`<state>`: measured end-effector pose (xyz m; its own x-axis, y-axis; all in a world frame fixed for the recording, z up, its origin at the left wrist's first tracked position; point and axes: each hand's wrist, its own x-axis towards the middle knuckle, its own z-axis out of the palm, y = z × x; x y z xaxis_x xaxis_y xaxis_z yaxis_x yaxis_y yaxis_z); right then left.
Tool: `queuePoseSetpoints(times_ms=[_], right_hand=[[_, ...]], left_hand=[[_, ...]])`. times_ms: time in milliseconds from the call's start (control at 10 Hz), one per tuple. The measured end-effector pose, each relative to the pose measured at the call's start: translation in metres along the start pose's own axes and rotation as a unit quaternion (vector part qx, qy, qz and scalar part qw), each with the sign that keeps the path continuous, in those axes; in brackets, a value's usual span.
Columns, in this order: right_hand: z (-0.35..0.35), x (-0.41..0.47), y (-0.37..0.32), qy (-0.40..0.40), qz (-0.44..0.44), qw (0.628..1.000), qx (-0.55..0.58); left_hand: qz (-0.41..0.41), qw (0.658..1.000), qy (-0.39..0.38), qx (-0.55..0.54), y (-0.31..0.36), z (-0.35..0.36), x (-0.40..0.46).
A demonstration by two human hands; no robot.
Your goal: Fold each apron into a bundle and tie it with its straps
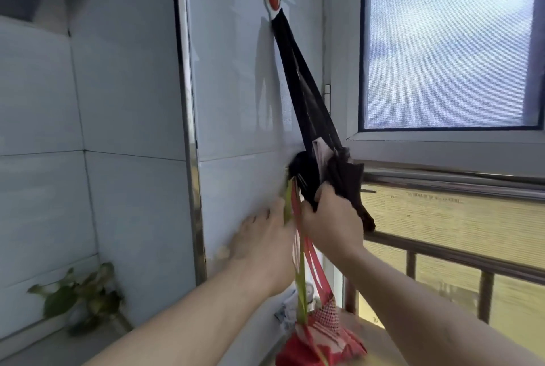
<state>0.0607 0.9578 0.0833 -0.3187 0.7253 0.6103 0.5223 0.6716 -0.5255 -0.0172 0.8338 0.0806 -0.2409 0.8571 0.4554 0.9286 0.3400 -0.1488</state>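
The black apron (339,176) is bunched up against the tiled wall (236,100), just below the window's (442,41) lower left corner, and it's hung by its straps (298,76) from the tomato hook (274,1) near the top of the wall. The bunch is gripped by the right hand (330,218), fingers curled round its lower end. The left hand (265,236) is blurred: its fingers look fairly straight and laid against the wall beside the green and red straps (298,236), but whether those are actually pinched can't be told. A red apron (318,342), apparently bundled, is dangling at the bottom, near the wall's lower edge by the railing (442,253). Biggest risk, probably: the black straps are pulled taut at an angle, so if the bunch gets yanked instead of lifted off, the stick-on hook could be ripped from the tile. The loose folds could also be lost if the grip is eased before the straps are wound round, and then the bundle would have to be redone. The coloured straps are hanging right next to the black fabric too, so they could easily get snagged or tied in by mistake.
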Motion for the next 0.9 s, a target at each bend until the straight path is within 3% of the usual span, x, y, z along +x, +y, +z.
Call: queuePoseSetpoints(times_ms=[100,400,700,800,900], right_hand=[[0.019,-0.012,0.004,-0.064,-0.022,0.998,0.005],[0.053,-0.024,0.018,-0.099,0.016,0.991,0.092],[0.046,-0.036,0.009,-0.09,0.051,0.994,0.035],[0.035,-0.048,-0.005,-0.101,0.043,0.993,0.04],[0.013,-0.068,-0.031,-0.113,0.009,0.99,0.089]], left_hand=[[0.025,0.999,-0.017,0.043,0.0,0.008,-0.001],[0.037,0.996,-0.056,0.057,-0.004,0.026,-0.013],[0.044,0.995,-0.068,-0.059,-0.008,0.008,-0.039],[0.025,0.991,-0.054,-0.119,-0.013,-0.005,-0.051],[0.0,0.979,0.006,-0.202,-0.025,-0.018,-0.066]])
